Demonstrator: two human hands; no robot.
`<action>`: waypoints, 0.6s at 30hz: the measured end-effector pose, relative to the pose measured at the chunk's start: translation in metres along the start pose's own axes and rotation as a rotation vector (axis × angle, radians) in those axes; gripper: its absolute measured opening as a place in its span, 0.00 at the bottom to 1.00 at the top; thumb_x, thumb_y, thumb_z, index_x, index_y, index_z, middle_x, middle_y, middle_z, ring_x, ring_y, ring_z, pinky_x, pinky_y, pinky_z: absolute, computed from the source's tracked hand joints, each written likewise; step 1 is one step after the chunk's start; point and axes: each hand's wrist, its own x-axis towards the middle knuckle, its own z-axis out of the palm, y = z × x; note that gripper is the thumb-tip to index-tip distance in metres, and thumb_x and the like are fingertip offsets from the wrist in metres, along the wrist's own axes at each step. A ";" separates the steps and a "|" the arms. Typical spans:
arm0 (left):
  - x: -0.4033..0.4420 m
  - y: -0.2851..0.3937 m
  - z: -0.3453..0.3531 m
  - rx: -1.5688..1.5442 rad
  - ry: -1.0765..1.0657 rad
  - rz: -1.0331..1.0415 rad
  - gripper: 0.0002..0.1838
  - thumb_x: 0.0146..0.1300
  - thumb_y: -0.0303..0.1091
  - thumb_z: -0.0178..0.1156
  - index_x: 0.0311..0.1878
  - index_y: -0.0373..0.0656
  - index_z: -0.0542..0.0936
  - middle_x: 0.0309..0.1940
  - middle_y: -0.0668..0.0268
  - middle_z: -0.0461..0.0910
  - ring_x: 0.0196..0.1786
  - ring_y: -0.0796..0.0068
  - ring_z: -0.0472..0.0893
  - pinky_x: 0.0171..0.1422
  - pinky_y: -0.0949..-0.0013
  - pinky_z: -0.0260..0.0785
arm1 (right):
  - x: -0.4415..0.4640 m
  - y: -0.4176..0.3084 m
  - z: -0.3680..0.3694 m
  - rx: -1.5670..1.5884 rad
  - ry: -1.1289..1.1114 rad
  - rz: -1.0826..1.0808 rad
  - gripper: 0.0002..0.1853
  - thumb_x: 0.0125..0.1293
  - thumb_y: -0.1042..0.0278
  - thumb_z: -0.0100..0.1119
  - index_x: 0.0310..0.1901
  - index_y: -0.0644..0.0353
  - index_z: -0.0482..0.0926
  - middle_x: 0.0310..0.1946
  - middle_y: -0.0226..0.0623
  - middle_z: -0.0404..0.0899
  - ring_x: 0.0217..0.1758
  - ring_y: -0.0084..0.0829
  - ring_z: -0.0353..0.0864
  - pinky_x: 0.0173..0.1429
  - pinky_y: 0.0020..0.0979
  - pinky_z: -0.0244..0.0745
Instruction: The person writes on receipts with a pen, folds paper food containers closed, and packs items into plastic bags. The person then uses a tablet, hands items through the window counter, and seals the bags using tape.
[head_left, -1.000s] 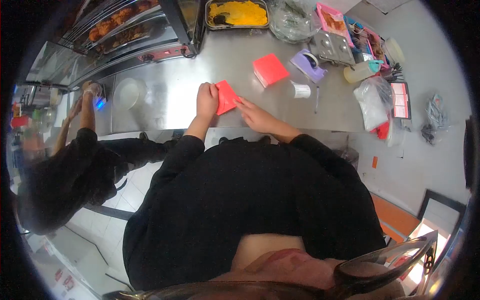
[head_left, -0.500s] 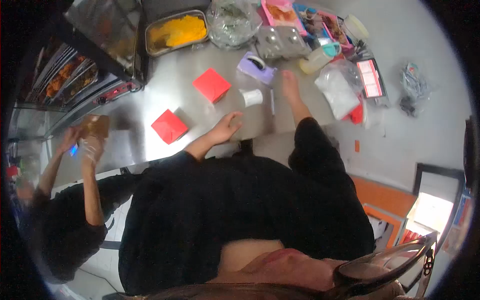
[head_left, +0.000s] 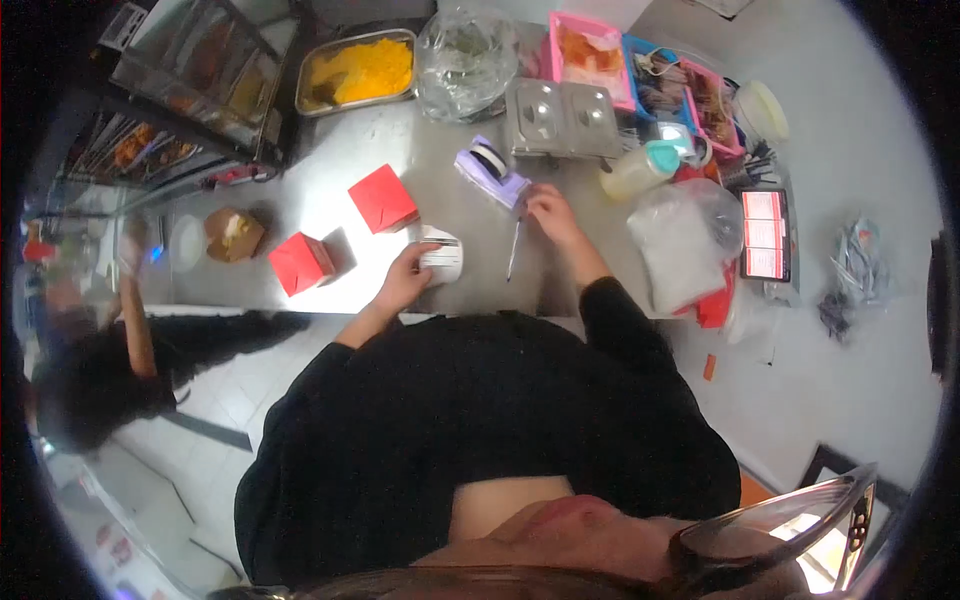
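My left hand (head_left: pixel 403 280) has its fingers closed on the left edge of a white printed paper slip (head_left: pixel 443 262), which lies at the near side of the steel counter. To its upper left stand two red folded boxes, one (head_left: pixel 383 198) farther back and one (head_left: pixel 299 265) nearer the edge. My right hand (head_left: pixel 552 214) is at the near end of a purple tape dispenser (head_left: pixel 492 172), fingertips drawn together. Whether tape is between them is too small to make out. A thin pen (head_left: pixel 514 250) lies between my hands.
Behind are a tray of yellow food (head_left: pixel 362 72), a plastic bag (head_left: pixel 463 62) and lidded steel containers (head_left: pixel 562 118). On the right are a bottle (head_left: pixel 637 172), a white bag (head_left: pixel 690 250) and a screen device (head_left: pixel 766 235). A co-worker's arm (head_left: pixel 135 320) is at left, near a brown food carton (head_left: pixel 235 234).
My left hand has closed on the paper slip, which has come nearer to me. My right hand has moved to the tape dispenser's end. The co-worker has set down the brown carton.
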 end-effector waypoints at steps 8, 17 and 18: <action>-0.094 0.023 -0.090 -0.142 0.480 -0.091 0.26 0.63 0.17 0.52 0.65 0.43 0.73 0.57 0.61 0.78 0.53 0.72 0.80 0.58 0.70 0.73 | 0.038 -0.058 -0.001 0.403 0.163 0.549 0.09 0.68 0.65 0.59 0.40 0.62 0.80 0.38 0.38 0.83 0.44 0.34 0.83 0.48 0.38 0.77; -0.117 0.027 -0.163 -0.169 0.692 -0.167 0.27 0.63 0.18 0.52 0.66 0.45 0.73 0.56 0.64 0.78 0.51 0.74 0.79 0.56 0.72 0.72 | 0.014 -0.044 -0.017 0.588 -0.126 0.369 0.07 0.68 0.78 0.57 0.44 0.60 0.70 0.38 0.34 0.80 0.45 0.29 0.81 0.53 0.31 0.76; -0.117 0.016 -0.168 -0.192 0.685 -0.100 0.27 0.62 0.19 0.51 0.66 0.46 0.73 0.55 0.63 0.79 0.50 0.74 0.79 0.55 0.72 0.72 | 0.002 -0.037 -0.016 0.514 -0.092 0.341 0.07 0.68 0.78 0.56 0.43 0.59 0.70 0.37 0.34 0.79 0.46 0.29 0.81 0.55 0.31 0.75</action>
